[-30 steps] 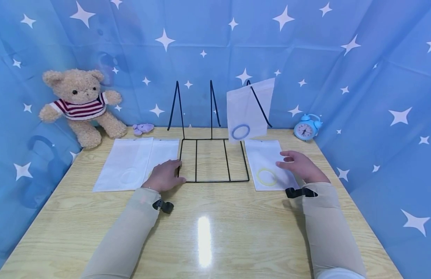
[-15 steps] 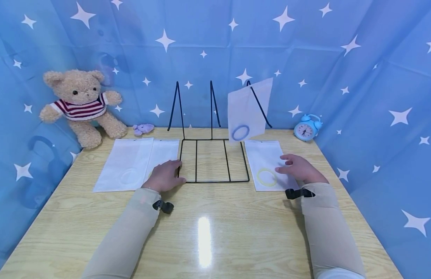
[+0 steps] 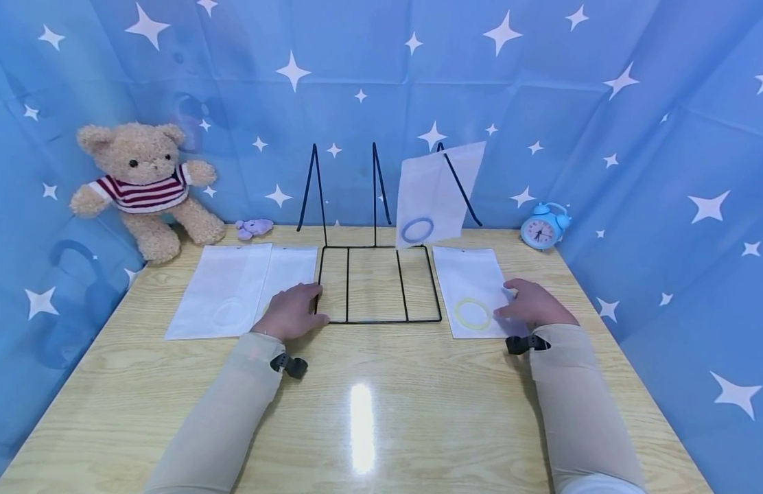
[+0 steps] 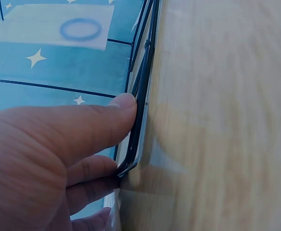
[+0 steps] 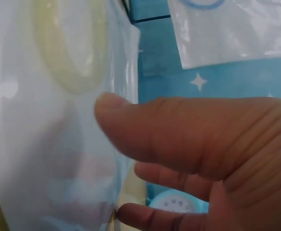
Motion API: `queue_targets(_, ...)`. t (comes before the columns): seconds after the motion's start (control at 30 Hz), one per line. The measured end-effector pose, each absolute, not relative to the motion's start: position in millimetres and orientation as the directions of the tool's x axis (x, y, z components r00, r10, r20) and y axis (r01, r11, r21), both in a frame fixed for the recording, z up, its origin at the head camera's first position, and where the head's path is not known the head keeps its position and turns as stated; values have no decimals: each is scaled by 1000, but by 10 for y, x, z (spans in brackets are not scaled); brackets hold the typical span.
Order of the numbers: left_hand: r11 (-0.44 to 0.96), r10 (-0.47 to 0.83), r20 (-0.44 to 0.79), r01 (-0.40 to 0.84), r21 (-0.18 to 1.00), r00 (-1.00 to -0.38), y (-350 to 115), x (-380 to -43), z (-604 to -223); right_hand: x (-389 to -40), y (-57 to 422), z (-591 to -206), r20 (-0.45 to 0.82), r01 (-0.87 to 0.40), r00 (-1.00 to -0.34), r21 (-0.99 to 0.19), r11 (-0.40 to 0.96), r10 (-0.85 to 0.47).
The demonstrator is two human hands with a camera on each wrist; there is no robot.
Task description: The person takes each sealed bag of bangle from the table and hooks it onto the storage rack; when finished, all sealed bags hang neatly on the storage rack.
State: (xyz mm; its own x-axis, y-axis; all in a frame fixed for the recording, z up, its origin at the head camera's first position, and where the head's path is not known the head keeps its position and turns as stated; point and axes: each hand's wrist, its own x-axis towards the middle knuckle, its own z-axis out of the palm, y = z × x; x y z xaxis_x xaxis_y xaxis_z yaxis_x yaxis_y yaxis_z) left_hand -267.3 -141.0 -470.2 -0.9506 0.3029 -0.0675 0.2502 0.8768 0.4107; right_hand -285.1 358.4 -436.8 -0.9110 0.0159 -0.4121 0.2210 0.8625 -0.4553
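A black wire rack with upright hooks [image 3: 381, 321] stands mid-table. My left hand [image 3: 289, 312] grips its front left corner, the thumb [image 4: 123, 103] on the front bar and fingers curled at the side. My right hand [image 3: 536, 305] is at the right edge of a white translucent bag [image 3: 464, 274] lying flat, with a yellow ring inside. In the right wrist view its thumb [image 5: 113, 108] is over the bag's face, apart from the fingers by the edge. From the rack's right hook hangs a similar bag [image 3: 443, 185] with a blue ring, tilted.
Two more white bags lie left of the rack, the outer bag [image 3: 233, 274] partly over the inner bag [image 3: 297, 264]. Along the back are a teddy bear [image 3: 141, 171], a small purple toy [image 3: 254, 228] and a blue alarm clock [image 3: 538, 232]. A starry curtain [image 3: 245, 103] surrounds the table.
The right hand has lowered slightly and moved in to the right edge of the yellow-ring bag. The hanging bag has swung a little. The left hand keeps its grip on the rack.
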Motion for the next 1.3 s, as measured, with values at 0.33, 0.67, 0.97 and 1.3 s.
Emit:
queue_targets(0.33, 876, 303, -60, 254, 411, -951, -1423, -2657, -4692, -2870, 3551, -4423, -396, 184, -918, -393, 901, 15)
queue_targets(0.67, 877, 297, -67, 244, 415, -952, -1413, -2646, -4683, -2880, 3544, -4446, -404, 250, -914, -469, 847, 46)
queue_targets(0.97, 876, 296, -76, 239, 419, -952, -1398, -2652, -4668, -2866, 3565, -4397, -372, 247, -928, -579, 777, 18)
queue_targets(1.3, 877, 298, -77, 241, 415, -951, -1409, -2652, -4668, -2890, 3574, -4376, -370, 320, -926, -658, 681, 78)
